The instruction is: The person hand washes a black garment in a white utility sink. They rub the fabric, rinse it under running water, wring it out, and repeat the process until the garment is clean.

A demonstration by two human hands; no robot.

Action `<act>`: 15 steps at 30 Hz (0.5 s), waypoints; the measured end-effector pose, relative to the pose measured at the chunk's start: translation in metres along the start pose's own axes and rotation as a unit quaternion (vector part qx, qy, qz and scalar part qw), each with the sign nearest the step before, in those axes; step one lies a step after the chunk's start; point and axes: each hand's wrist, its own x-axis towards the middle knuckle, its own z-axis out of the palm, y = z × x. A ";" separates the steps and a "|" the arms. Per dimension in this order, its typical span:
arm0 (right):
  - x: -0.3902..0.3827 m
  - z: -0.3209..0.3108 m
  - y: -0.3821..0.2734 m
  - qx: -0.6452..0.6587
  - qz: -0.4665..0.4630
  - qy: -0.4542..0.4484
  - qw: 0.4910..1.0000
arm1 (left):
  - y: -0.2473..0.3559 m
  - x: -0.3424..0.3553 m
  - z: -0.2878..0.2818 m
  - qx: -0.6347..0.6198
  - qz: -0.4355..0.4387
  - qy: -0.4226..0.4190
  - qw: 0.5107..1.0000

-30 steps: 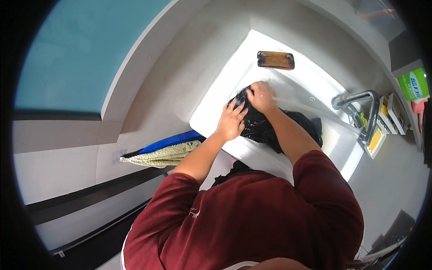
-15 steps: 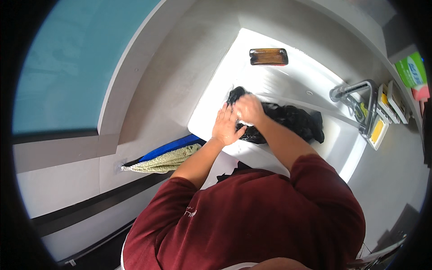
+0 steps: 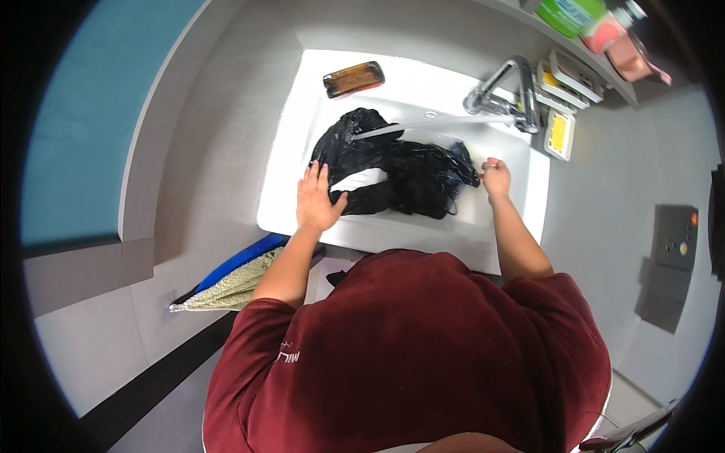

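judging by the pose, best to brace with the left hand, set open with splayed fingers at the near-left edge of the black cloth, and to spread the folds evenly under the water stream. wet cloth bunched in the white sink. right hand curled near its right end (impossible to tell if pinching anything). mind the tap, jutting over the sink; amber dish on the far rim, perhaps within splashing reach; pale green towel hanging at left, clear of the cloth.
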 end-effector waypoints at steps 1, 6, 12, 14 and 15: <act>0.001 -0.019 -0.003 0.035 0.001 0.020 0.999 | -0.001 0.002 0.004 0.001 0.006 0.001 1.000; 0.014 -0.057 -0.055 0.112 -0.060 0.056 0.990 | 0.004 0.007 0.004 0.005 0.006 -0.012 1.000; 0.019 -0.050 -0.117 -0.073 -0.110 0.156 0.979 | 0.002 0.007 0.004 -0.007 0.007 0.000 1.000; -0.001 -0.048 -0.136 -0.106 -0.105 0.101 0.984 | 0.000 0.006 0.004 -0.016 0.009 0.011 1.000; -0.007 -0.038 -0.136 -0.129 -0.129 0.100 0.978 | -0.004 0.003 0.005 -0.008 0.004 0.017 1.000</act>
